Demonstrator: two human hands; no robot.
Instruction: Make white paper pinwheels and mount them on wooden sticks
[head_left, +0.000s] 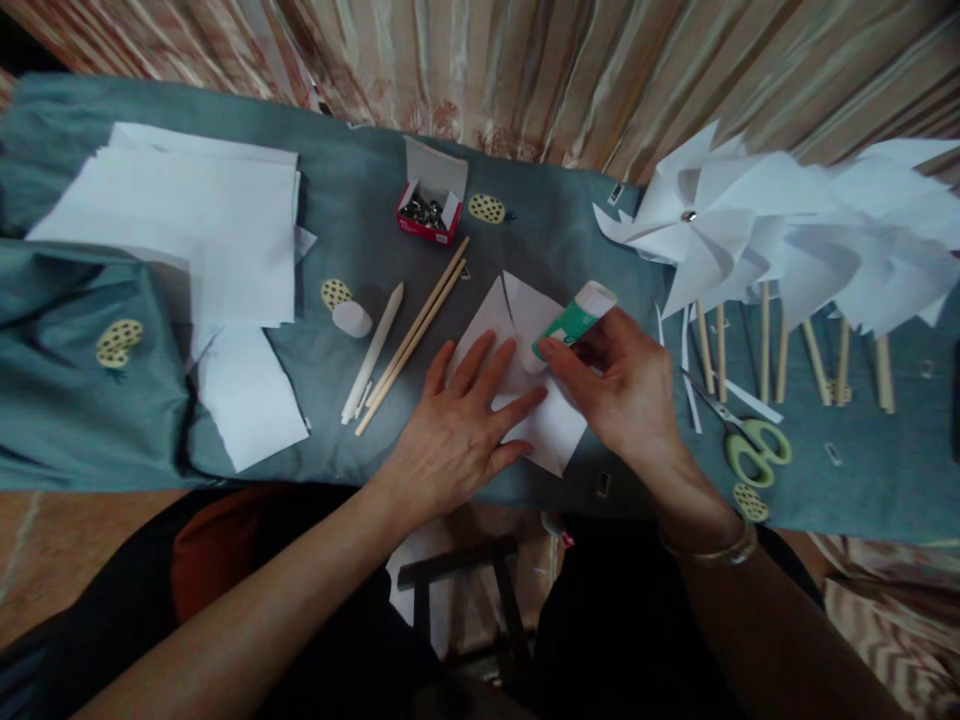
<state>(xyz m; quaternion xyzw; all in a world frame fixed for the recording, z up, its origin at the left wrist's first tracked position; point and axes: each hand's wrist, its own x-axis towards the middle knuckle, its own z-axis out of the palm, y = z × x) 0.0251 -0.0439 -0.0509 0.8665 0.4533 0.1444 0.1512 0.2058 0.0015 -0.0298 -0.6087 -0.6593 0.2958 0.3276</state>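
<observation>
Holding a green-and-white glue stick (574, 325) in the right hand (592, 365), grip closed round the tube, low end at the white paper (551, 425); can't confirm contact. Left hand (461, 420) flat, fingers spread, pinning that paper to the counter (885, 490) and hiding its left part. Paper sits front and middle, a slit running in from its top corner.

Clutter, left side: white cap (352, 319), pale pointed rod (379, 345), two wooden sticks (416, 335) lying side by side close to the left hand. Farther left, paper stack (225, 220) with a cloth fold (82, 390) over its corner, loose sheet (251, 395) just below. Behind: open red box (429, 212) of metal pins.

Right side: scissors (754, 450) and paper strips (694, 380) near the right wrist; finished pinwheels (720, 220) overlap behind, partly hiding each other.
</observation>
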